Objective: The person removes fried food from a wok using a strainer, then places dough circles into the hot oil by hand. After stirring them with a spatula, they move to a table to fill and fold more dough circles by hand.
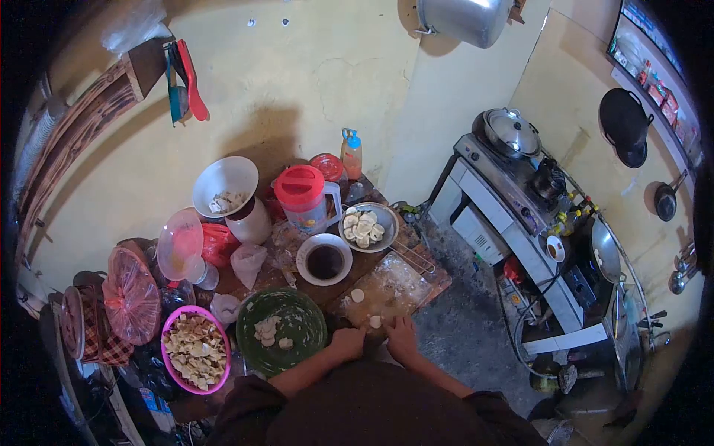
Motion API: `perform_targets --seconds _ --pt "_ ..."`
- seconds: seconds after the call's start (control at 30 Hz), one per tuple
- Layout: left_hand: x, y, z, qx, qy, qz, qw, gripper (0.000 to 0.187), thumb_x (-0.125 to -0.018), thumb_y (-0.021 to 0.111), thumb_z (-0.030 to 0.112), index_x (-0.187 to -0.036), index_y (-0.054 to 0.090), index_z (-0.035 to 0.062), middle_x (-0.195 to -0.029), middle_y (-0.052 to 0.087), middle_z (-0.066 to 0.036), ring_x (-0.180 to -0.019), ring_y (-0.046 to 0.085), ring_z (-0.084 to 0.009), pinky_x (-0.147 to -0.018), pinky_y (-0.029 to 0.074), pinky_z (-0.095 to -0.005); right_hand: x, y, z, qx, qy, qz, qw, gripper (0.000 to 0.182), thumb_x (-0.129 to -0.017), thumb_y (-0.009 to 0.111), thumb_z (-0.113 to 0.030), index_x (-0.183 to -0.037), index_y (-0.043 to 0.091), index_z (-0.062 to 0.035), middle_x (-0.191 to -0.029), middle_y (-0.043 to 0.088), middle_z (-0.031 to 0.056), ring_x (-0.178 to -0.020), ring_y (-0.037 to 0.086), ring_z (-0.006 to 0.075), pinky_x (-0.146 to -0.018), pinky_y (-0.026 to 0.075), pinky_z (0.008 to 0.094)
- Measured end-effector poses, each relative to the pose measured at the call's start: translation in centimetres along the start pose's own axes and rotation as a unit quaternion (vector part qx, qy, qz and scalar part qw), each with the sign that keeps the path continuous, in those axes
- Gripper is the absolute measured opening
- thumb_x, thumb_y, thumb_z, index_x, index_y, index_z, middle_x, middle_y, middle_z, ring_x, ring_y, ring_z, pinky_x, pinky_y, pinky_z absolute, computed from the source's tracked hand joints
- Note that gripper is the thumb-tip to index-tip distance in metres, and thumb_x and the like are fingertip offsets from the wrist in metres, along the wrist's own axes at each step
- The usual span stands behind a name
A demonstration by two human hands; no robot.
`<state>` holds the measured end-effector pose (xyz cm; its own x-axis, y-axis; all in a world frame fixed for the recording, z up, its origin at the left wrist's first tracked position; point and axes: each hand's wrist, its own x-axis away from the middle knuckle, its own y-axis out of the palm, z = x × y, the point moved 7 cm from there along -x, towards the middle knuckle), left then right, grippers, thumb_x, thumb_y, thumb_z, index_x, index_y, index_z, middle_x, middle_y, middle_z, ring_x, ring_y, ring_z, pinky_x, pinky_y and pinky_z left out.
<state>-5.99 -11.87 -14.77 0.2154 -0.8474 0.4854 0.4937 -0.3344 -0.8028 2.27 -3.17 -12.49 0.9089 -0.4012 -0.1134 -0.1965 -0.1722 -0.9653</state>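
Observation:
At the near edge of a floured wooden board (407, 276), my left hand (347, 344) and my right hand (402, 337) are side by side, a small gap apart. Both look closed, fingers curled; whatever lies under them is too dark to make out. A small pale piece of dough (375, 322) sits just ahead of the gap. Farther up the board lies a flat dough round (358, 295). Left of my left hand, a dark green basin (305, 310) holds lumps of dough. Behind the board, a long-handled metal strainer (390, 220) is filled with pale, folded dough pieces.
A white bowl of dark liquid (325, 262) and a red-lidded pitcher (300, 195) stand beyond the basin. At left is a pink basket (226, 349) of chopped pieces. To the right, a stove (497, 172) carries a lidded pot (513, 134). Floor (465, 327) shows between table and counter.

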Motion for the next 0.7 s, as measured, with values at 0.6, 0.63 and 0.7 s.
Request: perform_targets --seconds 0.6,0.63,0.7 --pt "-0.7 -2.1 1.3 -0.033 0.023 0.075 0.996 0.037 -0.073 0.053 0.014 -0.108 0.050 0.0026 -0.078 0.064 -0.014 -0.072 0.064 -0.0292 -0.059 0.050 -0.0426 -1.3 0.2 -0.6 0.005 -0.019 0.029 0.999 0.021 -0.073 0.050 -0.015 -0.088 0.062 -0.0063 -0.095 0.050 0.0143 -0.093 0.046 0.0307 -0.076 0.039 0.0413" --pt "-1.0 -1.5 1.1 -0.033 0.023 0.074 0.996 0.037 -0.073 0.053 0.014 -0.108 0.050 0.0026 -0.078 0.064 -0.014 -0.072 0.064 -0.0292 -0.059 0.050 -0.0426 -1.2 0.6 -0.6 0.011 -0.025 0.026 0.999 0.021 -0.073 0.050 -0.015 -0.089 0.061 -0.0063 -0.096 0.050 0.0144 -0.093 0.046 0.0309 -0.076 0.039 0.0414" --pt "-1.6 -0.7 0.8 -0.048 0.018 0.074 0.996 0.049 -0.072 0.054 0.014 -0.119 0.043 0.0027 -0.076 0.063 -0.013 -0.070 0.063 -0.0287 -0.058 0.050 -0.0424 -1.0 0.4 -0.6 0.019 -0.029 0.025 0.999 0.022 -0.073 0.050 -0.014 -0.090 0.061 -0.0064 -0.097 0.050 0.0145 -0.093 0.046 0.0310 -0.076 0.039 0.0415"
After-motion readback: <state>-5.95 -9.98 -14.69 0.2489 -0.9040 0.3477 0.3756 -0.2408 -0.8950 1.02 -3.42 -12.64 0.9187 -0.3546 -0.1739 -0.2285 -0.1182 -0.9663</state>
